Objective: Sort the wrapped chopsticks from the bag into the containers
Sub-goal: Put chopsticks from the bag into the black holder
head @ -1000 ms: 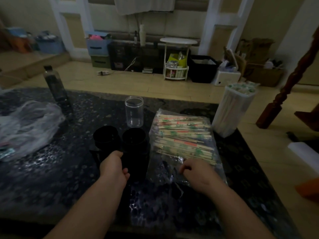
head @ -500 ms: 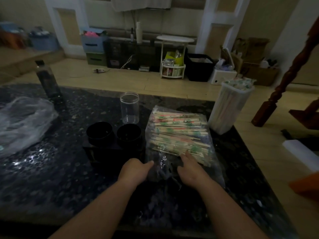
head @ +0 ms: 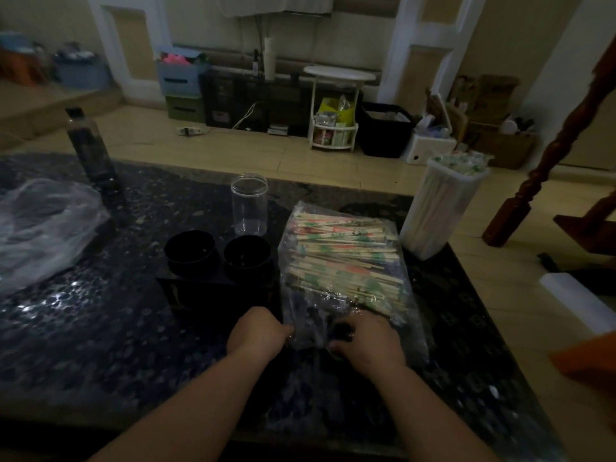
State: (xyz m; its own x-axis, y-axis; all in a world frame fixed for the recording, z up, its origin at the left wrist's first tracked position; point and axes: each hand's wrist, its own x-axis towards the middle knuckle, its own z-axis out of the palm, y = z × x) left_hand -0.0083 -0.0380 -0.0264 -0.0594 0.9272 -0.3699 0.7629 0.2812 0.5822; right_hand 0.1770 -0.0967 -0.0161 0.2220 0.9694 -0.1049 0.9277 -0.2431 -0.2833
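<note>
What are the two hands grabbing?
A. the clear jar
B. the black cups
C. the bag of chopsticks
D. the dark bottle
C: the left hand and the right hand both grip the near end of the bag, and neither touches anything else on the table.

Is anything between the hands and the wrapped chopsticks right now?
Yes: the clear bag covers the chopsticks. The left hand and right hand both grip its near end. Nothing visible lies between the bag and the black cups beside it.
</note>
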